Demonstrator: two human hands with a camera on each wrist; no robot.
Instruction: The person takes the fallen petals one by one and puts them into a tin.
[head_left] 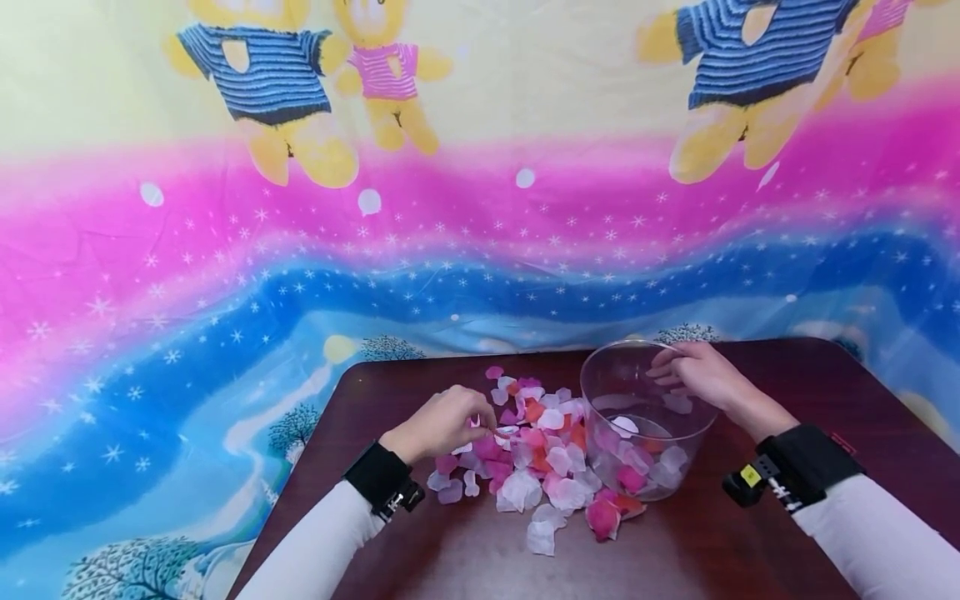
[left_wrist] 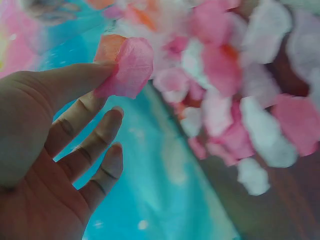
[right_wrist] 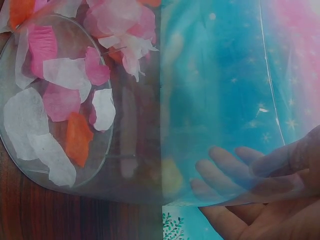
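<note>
A heap of fabric petals [head_left: 542,454] in pink, white and orange lies in the middle of a dark brown table [head_left: 465,550]. My left hand [head_left: 483,427] is at the heap's left edge. In the left wrist view, the left hand [left_wrist: 107,75] pinches a pink petal [left_wrist: 127,67] and an orange petal [left_wrist: 107,47] between thumb and forefinger, while the other fingers hang loose. A clear plastic bowl [head_left: 678,446] stands to the right of the heap with several petals [right_wrist: 60,105] on its bottom. My right hand [head_left: 678,371] grips the bowl's far rim, and its fingers [right_wrist: 232,162] show through the clear wall [right_wrist: 200,90].
A bright cloth [head_left: 480,242] with bears, pink and blue bands hangs behind the table and drapes down on its left. Black wrist bands sit on both white sleeves. Bare table top shows in front of the heap and to the bowl's right [head_left: 825,392].
</note>
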